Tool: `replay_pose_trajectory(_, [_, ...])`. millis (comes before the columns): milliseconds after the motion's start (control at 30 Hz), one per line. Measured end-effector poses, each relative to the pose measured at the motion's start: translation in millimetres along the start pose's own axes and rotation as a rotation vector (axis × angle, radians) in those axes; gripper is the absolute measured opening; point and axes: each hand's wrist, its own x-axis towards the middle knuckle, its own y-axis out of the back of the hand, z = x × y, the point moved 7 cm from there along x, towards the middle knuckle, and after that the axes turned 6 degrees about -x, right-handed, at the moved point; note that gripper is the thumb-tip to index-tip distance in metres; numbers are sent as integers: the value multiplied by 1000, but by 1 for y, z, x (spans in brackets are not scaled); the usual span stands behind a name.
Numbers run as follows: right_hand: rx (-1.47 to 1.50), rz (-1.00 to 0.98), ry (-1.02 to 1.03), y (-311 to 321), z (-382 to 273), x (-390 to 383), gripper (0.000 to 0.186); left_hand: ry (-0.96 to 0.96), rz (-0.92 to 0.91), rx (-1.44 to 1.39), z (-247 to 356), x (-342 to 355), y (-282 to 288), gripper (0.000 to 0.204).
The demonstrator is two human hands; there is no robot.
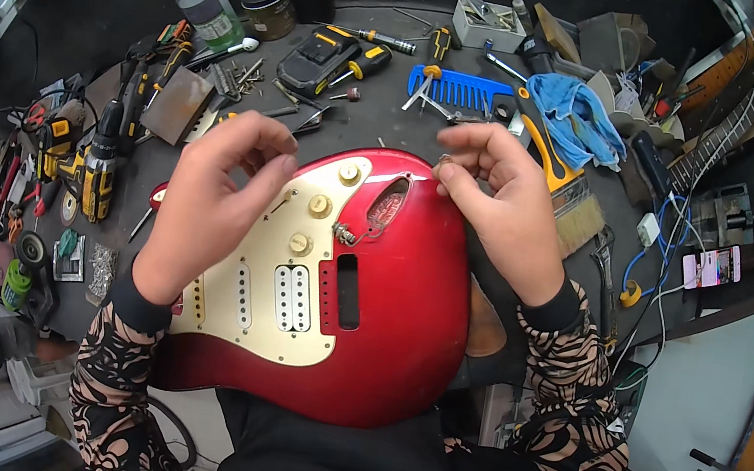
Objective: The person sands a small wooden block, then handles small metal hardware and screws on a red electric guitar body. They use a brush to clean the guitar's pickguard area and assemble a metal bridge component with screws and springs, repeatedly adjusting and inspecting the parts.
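Observation:
A red electric guitar body (410, 308) lies in front of me, partly on my lap. Its cream pickguard (313, 350) carries three knobs, a switch and pickups. Near the top right, an oval jack cavity (388, 202) is open, and a metal output jack (344, 233) on a wire rests beside it. My left hand (213, 203) hovers over the pickguard's left part, fingers curved and apart from the thumb, with nothing seen in them. At the body's upper right edge, my right hand (502, 200) pinches something small and metallic between thumb and fingertips; its kind is unclear.
Behind the body lie a blue comb (460, 88), a blue cloth (575, 119), a battery pack (318, 59) and screwdrivers. A cordless drill (101, 163) lies left. To the right are a paintbrush (577, 223), an adjustable wrench (606, 277), cables and a lit phone (712, 266).

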Motion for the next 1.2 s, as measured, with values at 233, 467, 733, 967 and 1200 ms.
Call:
replay_pose_trajectory(233, [-341, 39, 1, 23, 30, 15, 15, 31, 42, 256, -36, 39, 24, 29])
replay_pose_trajectory(467, [-696, -40, 210, 9, 34, 11, 5, -108, 230, 446, -48, 46, 112, 37])
replay_pose_trajectory(733, [-733, -15, 182, 5, 35, 18, 8, 41, 257, 247, -71, -10, 138, 9])
replay_pose_trajectory(967, [-712, -31, 120, 4, 38, 20, 11, -252, -53, 445, 2, -16, 54, 8])
replay_pose_trajectory(1200, [-737, 10, 235, 9, 38, 17, 17, 41, 143, 552, -24, -30, 111, 9])
